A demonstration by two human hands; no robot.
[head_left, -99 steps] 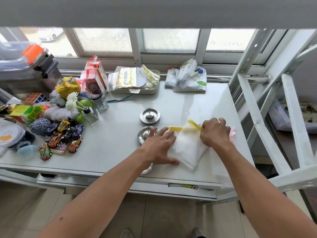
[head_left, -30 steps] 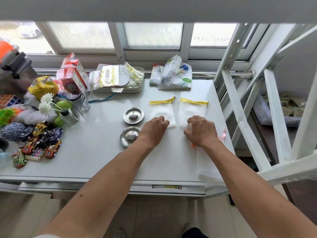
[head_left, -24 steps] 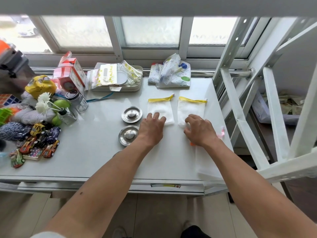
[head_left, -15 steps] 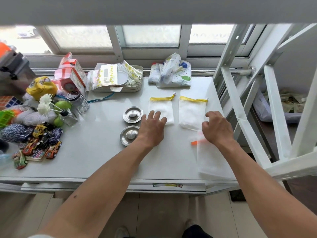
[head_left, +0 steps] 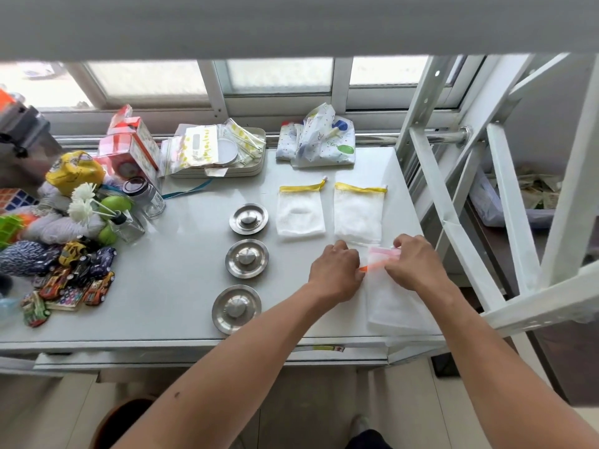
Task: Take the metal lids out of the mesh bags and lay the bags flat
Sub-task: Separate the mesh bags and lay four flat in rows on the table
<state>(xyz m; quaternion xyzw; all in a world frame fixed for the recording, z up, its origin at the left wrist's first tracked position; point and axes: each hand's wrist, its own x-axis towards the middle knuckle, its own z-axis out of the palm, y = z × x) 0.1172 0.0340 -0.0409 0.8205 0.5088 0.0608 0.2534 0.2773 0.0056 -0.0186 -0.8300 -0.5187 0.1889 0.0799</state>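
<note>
My left hand (head_left: 337, 270) and right hand (head_left: 418, 265) pinched the pink-trimmed bag (head_left: 393, 299); pulling its mouth taut would flatten it.

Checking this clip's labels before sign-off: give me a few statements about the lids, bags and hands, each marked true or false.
1. Three metal lids lie bare on the table. True.
2. Two yellow-trimmed bags lie flat. True.
3. The pink-trimmed bag lies beside the window. False: it lies at the near right edge.
4. The left hand holds a lid. False: with the right hand, it is at that bag's top.
</note>
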